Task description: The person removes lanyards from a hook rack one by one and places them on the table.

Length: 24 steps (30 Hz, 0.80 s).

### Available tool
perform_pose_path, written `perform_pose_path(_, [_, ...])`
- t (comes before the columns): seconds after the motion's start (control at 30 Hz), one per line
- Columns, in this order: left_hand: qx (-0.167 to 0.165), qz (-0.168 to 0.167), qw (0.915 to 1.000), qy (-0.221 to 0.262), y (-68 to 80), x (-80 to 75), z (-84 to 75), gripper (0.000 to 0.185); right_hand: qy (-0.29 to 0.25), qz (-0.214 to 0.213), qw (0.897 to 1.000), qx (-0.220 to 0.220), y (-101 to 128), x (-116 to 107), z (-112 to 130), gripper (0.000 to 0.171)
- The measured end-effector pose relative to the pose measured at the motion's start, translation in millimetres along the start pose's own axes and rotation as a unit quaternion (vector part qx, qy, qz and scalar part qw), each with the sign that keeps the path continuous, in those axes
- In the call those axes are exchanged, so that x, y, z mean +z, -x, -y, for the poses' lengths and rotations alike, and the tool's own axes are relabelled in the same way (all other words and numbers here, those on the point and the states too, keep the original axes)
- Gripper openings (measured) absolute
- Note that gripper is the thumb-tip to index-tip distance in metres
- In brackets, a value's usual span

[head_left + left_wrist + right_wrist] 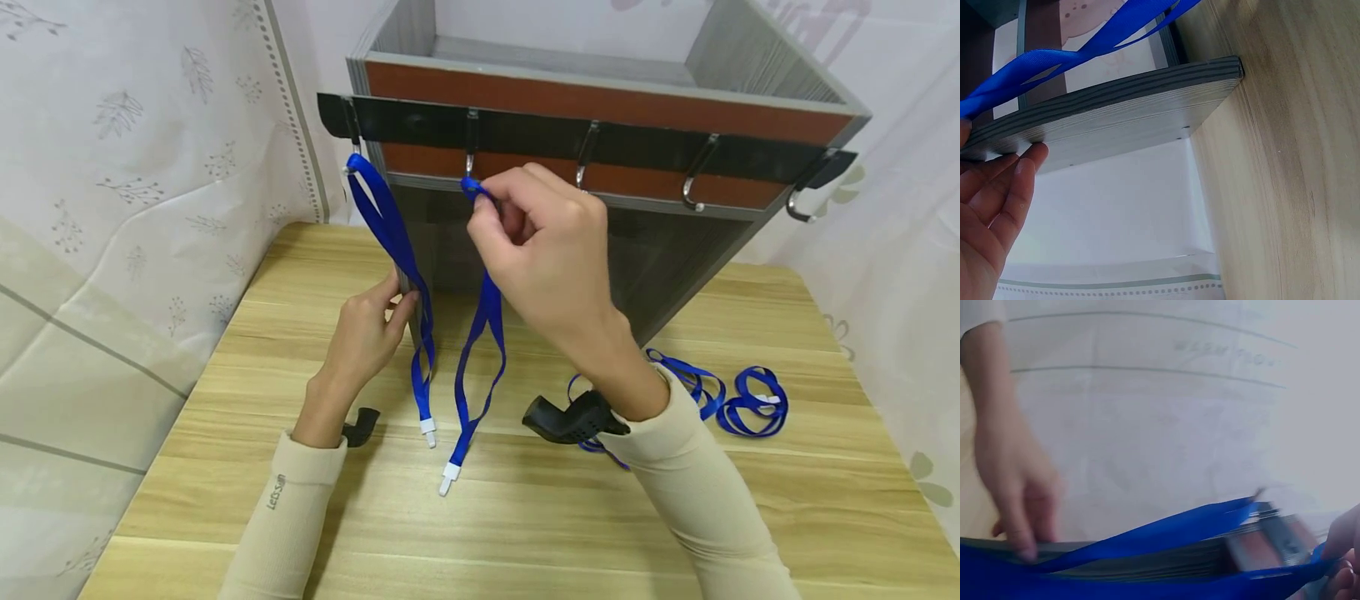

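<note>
Soft, even light is filling the head view, bright and sharp, with faint shadows lying under the forearms on the tabletop [525, 517]. Straight lines are bowing slightly toward the frame edges. The left wrist view is staying clear, though pale areas at the lower centre are washing out. The right wrist view is blurring heavily, perhaps from motion, leaving the blue strap [1147, 550] and hand [1016, 481] smeared and hazy.

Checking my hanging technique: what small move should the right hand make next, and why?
Probably lower the loop onto the second hook. The right hand pinches the lanyard top beside that hook; whether it has caught is unclear.
</note>
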State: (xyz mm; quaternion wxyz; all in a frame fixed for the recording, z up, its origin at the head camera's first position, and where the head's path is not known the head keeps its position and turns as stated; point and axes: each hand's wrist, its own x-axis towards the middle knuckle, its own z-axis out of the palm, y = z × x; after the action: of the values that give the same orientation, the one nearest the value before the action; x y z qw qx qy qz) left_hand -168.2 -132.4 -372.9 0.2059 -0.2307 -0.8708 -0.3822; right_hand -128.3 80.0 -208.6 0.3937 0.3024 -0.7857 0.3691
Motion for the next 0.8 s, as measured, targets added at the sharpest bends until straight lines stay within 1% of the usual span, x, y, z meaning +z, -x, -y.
perform_pose_path(0.1, [0.002, 0.000, 1.0000, 0.000, 0.2, -0.4, 0.2, 0.019, -0.040, 0.000, 0.999, 0.005, -3.1, -13.2, 5.2, 0.014])
perform_pose_path(0.23, [0.003, 0.002, 1.0000, 0.000, 0.5, -1.0, -0.6, 0.018, -0.057, 0.017, 0.998, 0.024, -0.5, -32.2, 1.8, 0.018])
perform_pose_path(0.3, [0.003, 0.003, 1.0000, 0.001, 0.4, -1.0, -0.6, 0.018, -0.050, 0.020, 0.998, 0.035, 2.1, -41.4, -1.6, 0.019])
perform_pose_path(0.43, [0.003, 0.002, 1.0000, 0.002, -0.3, -0.5, -0.6, 0.017, -0.020, 0.011, 0.997, 0.076, 5.5, -57.7, -7.5, 0.020])
perform_pose_path(0.57, [0.001, 0.002, 1.0000, 0.002, -0.4, -0.4, -0.3, 0.019, -0.003, 0.003, 0.991, 0.132, 7.3, -69.6, -8.8, 0.018])
perform_pose_path(0.67, [-0.001, 0.003, 1.0000, 0.002, -0.2, -0.2, 0.1, 0.020, -0.004, -0.003, 0.985, 0.171, 8.6, -74.6, -7.9, 0.016])
perform_pose_path(0.73, [-0.003, 0.004, 1.0000, 0.004, -0.1, -0.1, 0.0, 0.019, 0.005, 0.003, 0.983, 0.185, 9.9, -76.5, -7.8, 0.016])
perform_pose_path(0.8, [-0.005, 0.002, 1.0000, 0.005, -0.2, 0.0, -0.5, 0.017, 0.017, 0.020, 0.981, 0.190, 11.6, -77.2, -8.0, 0.017])
